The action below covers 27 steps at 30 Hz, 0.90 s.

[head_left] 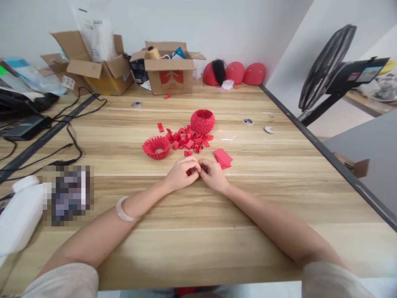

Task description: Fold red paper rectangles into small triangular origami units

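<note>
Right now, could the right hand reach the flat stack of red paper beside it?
Probably yes: the stack of red paper lies just beyond the right hand with nothing between, though it is busy pinching a small red piece.

the paper pile (190,141) lies between the ring (156,147), left, and the bowl (202,121), behind.

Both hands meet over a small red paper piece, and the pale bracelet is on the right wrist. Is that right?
No. The bracelet is on the left wrist, as the head view shows. The left hand and right hand do meet over a small red paper piece.
</note>
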{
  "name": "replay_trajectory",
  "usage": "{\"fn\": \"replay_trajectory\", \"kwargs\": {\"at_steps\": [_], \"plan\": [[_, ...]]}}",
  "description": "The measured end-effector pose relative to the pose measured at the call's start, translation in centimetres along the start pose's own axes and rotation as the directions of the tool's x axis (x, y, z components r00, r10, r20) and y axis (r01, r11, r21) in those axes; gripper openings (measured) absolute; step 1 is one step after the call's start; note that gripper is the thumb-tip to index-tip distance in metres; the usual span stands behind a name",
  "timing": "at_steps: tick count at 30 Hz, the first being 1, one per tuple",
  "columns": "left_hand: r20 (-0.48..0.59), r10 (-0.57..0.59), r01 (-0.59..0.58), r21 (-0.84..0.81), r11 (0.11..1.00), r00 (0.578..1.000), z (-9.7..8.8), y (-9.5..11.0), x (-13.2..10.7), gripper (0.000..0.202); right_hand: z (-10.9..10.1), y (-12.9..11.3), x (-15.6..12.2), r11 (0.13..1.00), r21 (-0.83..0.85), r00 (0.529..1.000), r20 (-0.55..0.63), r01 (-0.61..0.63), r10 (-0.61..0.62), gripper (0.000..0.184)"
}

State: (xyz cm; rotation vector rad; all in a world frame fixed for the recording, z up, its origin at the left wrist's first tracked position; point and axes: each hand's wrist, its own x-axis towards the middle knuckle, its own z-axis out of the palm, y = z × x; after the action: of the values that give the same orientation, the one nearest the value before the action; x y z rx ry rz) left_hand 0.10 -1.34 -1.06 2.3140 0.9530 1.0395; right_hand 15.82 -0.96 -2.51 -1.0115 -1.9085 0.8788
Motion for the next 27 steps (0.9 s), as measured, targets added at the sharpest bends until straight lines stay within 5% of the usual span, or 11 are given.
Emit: {"fn": "replay_trajectory", "kwargs": {"at_steps": [27], "plan": [[0.011,-0.019,0.019,0.002,1.0,1.0,0.0,-0.1,0.07,0.01,0.07,0.15,-0.09,1.0,-0.024,1.0,-0.007,-0.001,0.001,0.016]]}}
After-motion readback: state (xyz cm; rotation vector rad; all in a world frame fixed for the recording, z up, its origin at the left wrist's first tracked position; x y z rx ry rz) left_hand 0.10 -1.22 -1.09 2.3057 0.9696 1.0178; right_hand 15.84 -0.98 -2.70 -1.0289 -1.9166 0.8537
